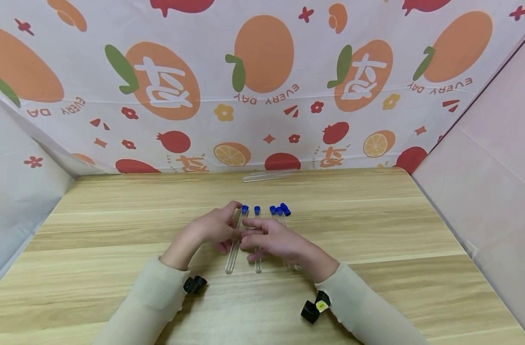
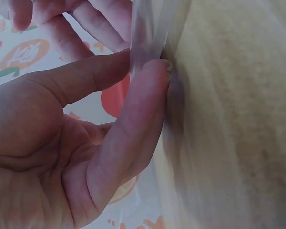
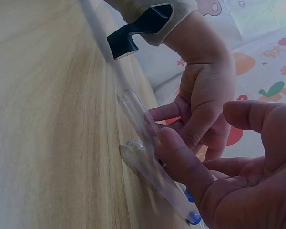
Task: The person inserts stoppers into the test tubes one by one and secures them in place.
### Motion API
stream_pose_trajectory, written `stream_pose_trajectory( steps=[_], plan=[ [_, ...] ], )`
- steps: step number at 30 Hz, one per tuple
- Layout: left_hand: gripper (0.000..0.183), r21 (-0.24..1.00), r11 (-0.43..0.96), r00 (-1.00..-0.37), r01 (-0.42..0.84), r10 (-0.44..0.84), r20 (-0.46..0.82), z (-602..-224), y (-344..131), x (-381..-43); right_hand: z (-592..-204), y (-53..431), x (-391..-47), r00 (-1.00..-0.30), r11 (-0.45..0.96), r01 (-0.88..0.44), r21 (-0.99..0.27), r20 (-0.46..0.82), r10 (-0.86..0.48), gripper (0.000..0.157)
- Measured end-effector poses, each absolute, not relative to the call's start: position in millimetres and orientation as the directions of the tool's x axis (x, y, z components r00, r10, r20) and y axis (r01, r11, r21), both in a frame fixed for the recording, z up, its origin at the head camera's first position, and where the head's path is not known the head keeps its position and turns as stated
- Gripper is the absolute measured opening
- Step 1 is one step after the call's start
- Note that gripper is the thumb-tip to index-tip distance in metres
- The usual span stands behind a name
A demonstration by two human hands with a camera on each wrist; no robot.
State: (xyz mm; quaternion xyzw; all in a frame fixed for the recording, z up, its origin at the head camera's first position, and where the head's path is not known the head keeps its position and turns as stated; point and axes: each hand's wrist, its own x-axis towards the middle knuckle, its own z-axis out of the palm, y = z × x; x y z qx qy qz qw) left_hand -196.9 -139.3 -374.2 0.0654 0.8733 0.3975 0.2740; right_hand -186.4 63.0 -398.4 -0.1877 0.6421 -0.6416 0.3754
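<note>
Clear test tubes with blue caps lie roughly side by side on the table. My left hand [image 1: 216, 226] pinches the leftmost test tube [image 1: 232, 258] between thumb and fingers, seen close up in the left wrist view, where the tube [image 2: 150, 33] runs up from the fingertips. Its blue cap [image 1: 245, 209] points to the far side. My right hand [image 1: 273, 238] reaches over the second test tube [image 1: 258, 266], fingers extended toward the left hand and nothing gripped. In the right wrist view, a tube's rounded end [image 3: 128, 98] shows beyond the right fingers.
To the right, more capped tubes [image 1: 286, 265] lie close together, partly hidden under my right hand. A blue cap [image 1: 286, 211] rests by their capped ends. Uncapped clear tubes [image 1: 268, 177] lie at the table's back edge, before a fruit-print cloth [image 1: 262, 120].
</note>
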Motion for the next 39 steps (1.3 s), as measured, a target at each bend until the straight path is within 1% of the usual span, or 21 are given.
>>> stream_pose_trajectory(
  steps=[3,6,8,11,13,15,18,21,25,27,29,32,37,39],
  plan=[
    [0.069,0.731,0.674,-0.84,-0.109,0.33,-0.43,-373.8,-139.3,-196.8,-397.0,64.3,-187.4,-0.648,0.128,0.216,-0.968,-0.241,-0.723,0.067],
    [0.071,0.728,0.676,-0.841,-0.111,0.327,-0.431,-373.7,-139.2,-196.8,-392.4,68.7,-190.5,-0.661,0.171,0.158,-0.973,-0.233,-0.714,0.064],
    [0.072,0.727,0.678,-0.842,-0.109,0.326,-0.429,-373.5,-139.1,-197.0,-388.5,74.0,-195.0,-0.688,0.206,0.086,-0.975,-0.208,-0.695,0.058],
    [0.073,0.726,0.68,-0.845,-0.105,0.323,-0.426,-373.5,-137.0,-198.3,-383.7,86.7,-205.1,-0.764,0.274,-0.049,-0.96,-0.141,-0.63,0.046],
    [0.073,0.723,0.683,-0.846,-0.104,0.322,-0.426,-373.8,-135.6,-199.5,-382.3,96.8,-212.8,-0.826,0.359,-0.158,-0.92,-0.077,-0.559,0.038],
    [0.072,0.717,0.689,-0.846,-0.101,0.319,-0.426,-374.1,-134.7,-200.5,-382.3,106.9,-220.7,-0.88,0.479,-0.251,-0.841,-0.008,-0.475,0.032],
    [0.07,0.708,0.699,-0.85,-0.094,0.314,-0.423,-375.0,-135.1,-202.5,-386.0,119.3,-232.3,-0.92,0.658,-0.325,-0.679,0.065,-0.387,0.029],
    [0.067,0.703,0.707,-0.857,-0.082,0.31,-0.412,-376.0,-137.9,-204.6,-392.3,126.1,-241.7,-0.921,0.769,-0.357,-0.53,0.064,-0.383,0.035],
    [0.059,0.698,0.715,-0.878,-0.033,0.313,-0.362,-376.2,-144.3,-209.1,-399.8,128.7,-246.4,-0.896,0.818,-0.4,-0.413,-0.014,-0.444,0.048],
    [0.055,0.69,0.724,-0.894,0.0,0.31,-0.325,-375.5,-147.8,-213.0,-402.1,128.4,-246.3,-0.887,0.832,-0.417,-0.367,-0.035,-0.46,0.05],
    [0.052,0.671,0.74,-0.908,0.052,0.314,-0.276,-373.4,-150.9,-218.3,-404.1,127.9,-246.0,-0.887,0.845,-0.424,-0.326,-0.038,-0.459,0.048],
    [0.048,0.64,0.758,-0.924,0.123,0.322,-0.204,-369.0,-154.3,-229.2,-405.3,126.8,-245.5,-0.895,0.857,-0.42,-0.299,-0.022,-0.446,0.045],
    [0.041,0.59,0.769,-0.934,0.245,0.351,-0.069,-360.7,-153.0,-256.3,-405.0,124.4,-245.3,-0.89,0.851,-0.432,-0.3,-0.01,-0.455,0.05],
    [0.038,0.554,0.781,-0.935,0.289,0.355,-0.014,-358.7,-148.7,-268.9,-404.3,123.3,-245.0,-0.887,0.847,-0.44,-0.298,-0.002,-0.462,0.048]
  ],
)
